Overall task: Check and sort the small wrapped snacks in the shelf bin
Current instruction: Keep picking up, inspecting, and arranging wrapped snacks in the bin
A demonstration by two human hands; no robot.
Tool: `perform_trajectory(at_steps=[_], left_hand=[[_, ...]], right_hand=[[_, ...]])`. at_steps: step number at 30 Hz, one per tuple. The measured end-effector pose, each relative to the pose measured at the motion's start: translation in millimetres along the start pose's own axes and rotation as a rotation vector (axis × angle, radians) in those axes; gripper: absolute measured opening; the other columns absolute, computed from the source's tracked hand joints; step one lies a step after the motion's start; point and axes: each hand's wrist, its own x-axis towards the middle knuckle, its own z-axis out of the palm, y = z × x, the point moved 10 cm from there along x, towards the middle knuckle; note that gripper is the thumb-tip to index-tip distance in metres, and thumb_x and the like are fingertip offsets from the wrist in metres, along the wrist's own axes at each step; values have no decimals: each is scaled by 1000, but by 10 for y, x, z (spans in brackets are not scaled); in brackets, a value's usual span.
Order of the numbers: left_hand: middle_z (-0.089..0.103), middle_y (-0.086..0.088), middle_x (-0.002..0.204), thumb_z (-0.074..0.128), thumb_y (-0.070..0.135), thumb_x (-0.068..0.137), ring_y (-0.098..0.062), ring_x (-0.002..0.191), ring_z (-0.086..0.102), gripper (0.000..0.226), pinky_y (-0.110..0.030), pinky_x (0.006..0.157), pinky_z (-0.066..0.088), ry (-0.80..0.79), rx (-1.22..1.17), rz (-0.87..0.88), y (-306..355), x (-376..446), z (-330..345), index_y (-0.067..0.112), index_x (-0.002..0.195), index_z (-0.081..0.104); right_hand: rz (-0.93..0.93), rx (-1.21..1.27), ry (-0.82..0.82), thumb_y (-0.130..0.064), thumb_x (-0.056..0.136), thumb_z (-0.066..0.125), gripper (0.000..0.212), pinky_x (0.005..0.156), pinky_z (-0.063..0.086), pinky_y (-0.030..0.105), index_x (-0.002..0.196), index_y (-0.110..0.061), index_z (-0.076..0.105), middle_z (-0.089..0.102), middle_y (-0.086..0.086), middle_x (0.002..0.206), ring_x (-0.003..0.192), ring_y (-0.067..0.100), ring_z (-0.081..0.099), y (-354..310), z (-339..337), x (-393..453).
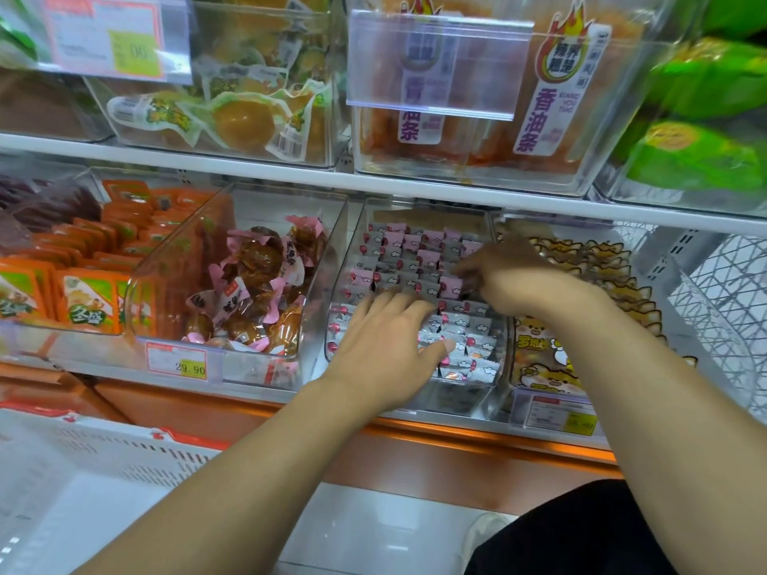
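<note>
my left hand (pixel 388 346) lies flat with fingers spread on the loose wrapped snacks (pixel 469 342) at the front of the clear bin (pixel 338 280), gripping nothing; my right hand (pixel 504 280) is curled over the neat rows further back, and i cannot tell whether it pinches one. i'd worry that pressing or raking here could topple the tidy rows or push packets over the low front lip. the shelf above (pixel 290 172) hangs close overhead, and the neighbouring bin of brown pink-wrapped snacks (pixel 257 284) and the cartoon packets (pixel 543 359) crowd both sides.
</note>
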Motion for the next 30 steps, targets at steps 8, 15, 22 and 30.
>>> perform_trajectory(at_steps=[8, 15, 22, 30], left_hand=[[20, 1, 167, 27, 81, 90, -24, 155, 6, 82, -55, 124, -1, -217, 157, -73, -30, 295, 299, 32, 156, 27], [34, 2, 160, 33, 79, 89, -25, 152, 14, 80, -60, 122, 2, -234, 230, -78, -3, 222, 355, 26, 150, 37], [35, -1, 157, 36, 80, 88, -27, 149, 17, 78, -57, 122, 4, -167, 204, -68, -25, 246, 334, 26, 142, 45], [17, -4, 168, 36, 86, 83, -24, 156, 2, 87, -56, 123, -6, -218, 174, -88, -71, 355, 363, 28, 148, 38]], right_hand=[[5, 26, -117, 7, 93, 50, 58, 91, 50, 28, 120, -40, 70, 58, -4, 144, 119, 23, 60, 13, 81, -16], [50, 86, 164, -5, 94, 59, 43, 110, 44, 44, 123, -34, 69, 64, -1, 135, 126, 29, 56, 68, -185, 73], [43, -79, 3, -14, 96, 61, 39, 111, 41, 43, 132, -28, 62, 66, 5, 130, 128, 32, 52, -20, 119, 144], [137, -101, 187, -16, 92, 67, 14, 104, 40, 39, 98, -26, 75, 72, 1, 108, 119, 26, 57, -66, -62, 129]])
